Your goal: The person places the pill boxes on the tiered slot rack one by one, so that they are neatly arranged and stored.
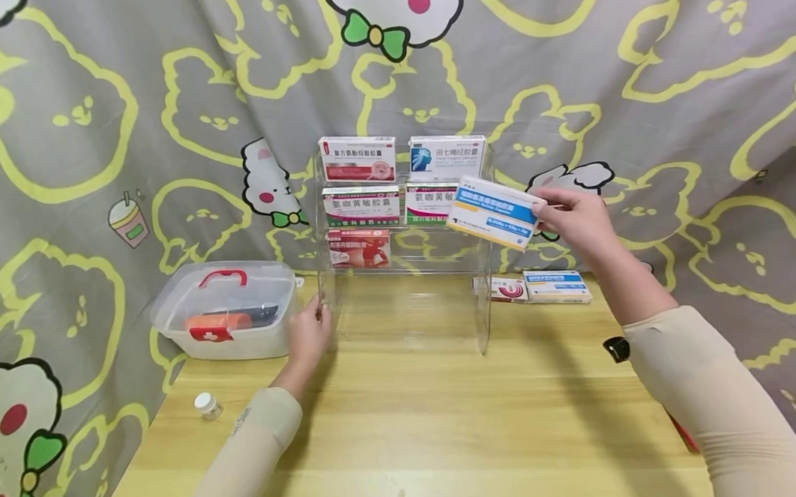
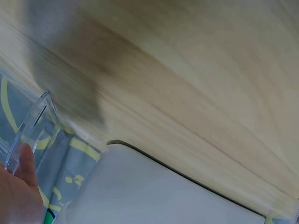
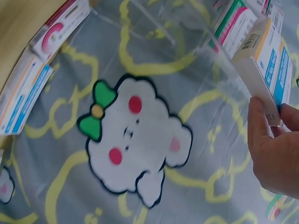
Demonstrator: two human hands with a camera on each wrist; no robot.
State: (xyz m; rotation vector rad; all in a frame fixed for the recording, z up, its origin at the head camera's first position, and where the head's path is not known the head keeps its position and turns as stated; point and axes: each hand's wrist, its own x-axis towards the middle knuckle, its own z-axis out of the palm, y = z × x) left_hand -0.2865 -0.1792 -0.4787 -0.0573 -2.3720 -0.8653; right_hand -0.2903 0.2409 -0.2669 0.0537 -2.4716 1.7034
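Observation:
My right hand (image 1: 575, 220) pinches one end of a white, blue and yellow medicine box (image 1: 494, 213), tilted in front of the right side of a clear acrylic display rack (image 1: 409, 330). In the right wrist view, thumb and fingers hold the end of that box (image 3: 266, 70). At the rack's left side panel my left hand (image 1: 309, 332) grips the edge; the left wrist view shows its thumb against the clear panel (image 2: 35, 126). Upper tiers bear two white boxes and two green-and-magenta boxes (image 1: 362, 207), one partly hidden by the held box. A red box (image 1: 360, 249) stands below, on the left.
Behind the rack on the right lie a white-and-red box (image 1: 508, 289) and a blue-and-white box (image 1: 557, 287). A lidded first-aid case (image 1: 241, 339) stands left of the rack, with a small white-capped bottle (image 1: 206, 406) before it. A patterned curtain (image 1: 217, 153) hangs close behind the table.

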